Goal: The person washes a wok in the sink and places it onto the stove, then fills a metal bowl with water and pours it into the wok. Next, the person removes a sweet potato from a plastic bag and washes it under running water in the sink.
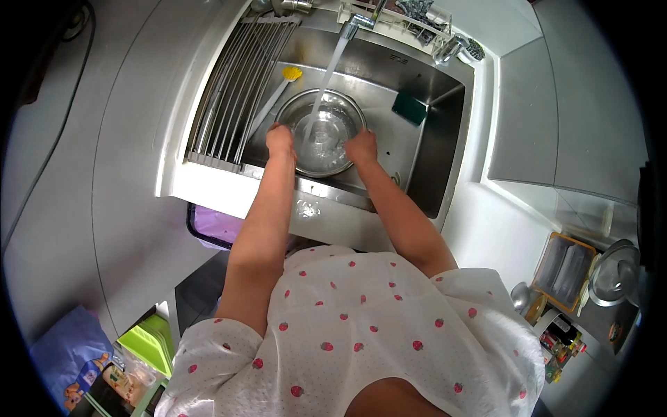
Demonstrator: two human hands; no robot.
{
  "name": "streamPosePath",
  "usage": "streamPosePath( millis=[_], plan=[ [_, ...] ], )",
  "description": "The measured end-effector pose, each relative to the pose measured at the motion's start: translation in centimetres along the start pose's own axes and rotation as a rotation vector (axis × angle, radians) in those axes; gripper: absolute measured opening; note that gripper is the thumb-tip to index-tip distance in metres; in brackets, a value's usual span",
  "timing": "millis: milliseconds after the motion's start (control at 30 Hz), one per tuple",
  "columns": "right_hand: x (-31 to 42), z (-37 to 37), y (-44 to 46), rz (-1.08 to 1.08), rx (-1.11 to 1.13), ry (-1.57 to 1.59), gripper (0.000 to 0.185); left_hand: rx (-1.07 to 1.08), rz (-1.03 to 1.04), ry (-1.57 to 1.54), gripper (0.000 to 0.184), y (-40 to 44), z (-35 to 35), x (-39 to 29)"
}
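Note:
A round metal bowl [335,102] sits in the stainless steel sink, with water from the tap [351,28] running into it. My left hand [280,141] is closed on the left side of its rim. On the opposite side, my right hand [362,146] grips the rim too. Clear water covers the bottom of the bowl and ripples where the stream lands. The fingertips of both hands are partly hidden behind the rim and knuckles.
A white brush with yellow bristles [292,74] leans left of the bowl, beside a metal roll-up rack [240,90]. At the sink's right lies a green scouring pad [410,109]. Behind the tap stands a white caddy [396,24]. A purple-lined bin [215,224] is below the counter.

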State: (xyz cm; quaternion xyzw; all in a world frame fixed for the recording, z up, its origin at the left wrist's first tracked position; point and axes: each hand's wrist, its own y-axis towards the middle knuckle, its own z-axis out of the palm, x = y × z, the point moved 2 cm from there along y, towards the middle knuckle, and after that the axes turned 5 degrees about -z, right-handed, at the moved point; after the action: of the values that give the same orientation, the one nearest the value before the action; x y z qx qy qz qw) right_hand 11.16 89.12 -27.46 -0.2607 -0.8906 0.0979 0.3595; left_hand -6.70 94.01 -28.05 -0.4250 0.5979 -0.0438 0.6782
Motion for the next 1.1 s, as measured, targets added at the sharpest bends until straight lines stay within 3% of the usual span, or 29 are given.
streamPosePath(
  millis=[67,133,267,333,1100],
  plan=[
    [0.4,-0.2,-0.2,-0.037,0.026,-0.009,0.042,-0.005,0.007,-0.006,0.021,0.6,-0.2,0.4],
    [1.5,-0.7,-0.8,-0.075,-0.001,0.055,0.039,0.085,-0.081,0.036,0.041,0.6,-0.3,0.2],
    [1.8,-0.3,-1.0,-0.102,-0.075,0.046,0.037,0.068,-0.105,0.029,0.040,0.0,-0.3,0.0],
    [1.9,-0.4,-0.9,-0.071,-0.051,0.047,0.036,0.016,-0.065,-0.062,0.012,0.3,-0.4,0.1],
    [2.0,-1.2,-1.5,-0.009,0.033,0.011,0.036,0.091,-0.101,-0.087,0.027,-2.3,-0.9,-1.8]
  ],
)
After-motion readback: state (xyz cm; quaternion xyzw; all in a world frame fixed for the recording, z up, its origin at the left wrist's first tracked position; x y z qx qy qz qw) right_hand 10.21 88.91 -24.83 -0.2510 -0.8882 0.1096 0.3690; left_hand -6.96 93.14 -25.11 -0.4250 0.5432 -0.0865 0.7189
